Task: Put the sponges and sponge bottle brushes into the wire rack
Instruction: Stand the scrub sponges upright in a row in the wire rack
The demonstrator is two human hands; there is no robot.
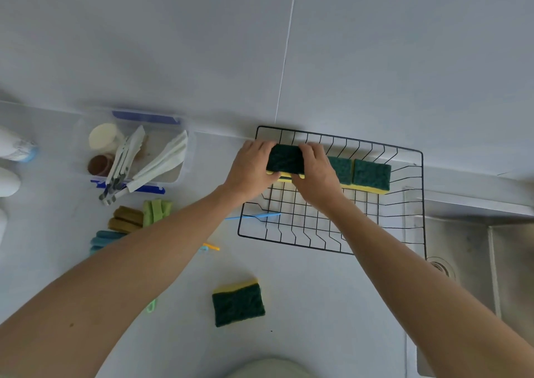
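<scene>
While the sponge bottle brushes [127, 221] lie bundled on the counter well left of both hands, untouched, the left hand [250, 169] and right hand [316, 172] clamp a green-and-yellow sponge [285, 159] between their fingers over the wire rack [416, 204]. Just right of the fingers, two sponges [371, 175] already stand inside. One loose sponge [238, 305] waits on the counter below the hands, so I judge the job under halfway.

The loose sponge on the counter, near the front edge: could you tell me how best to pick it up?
The sponge lies flat, green scourer up, with clear counter all around. Come from above and pinch its two long side edges.
</scene>
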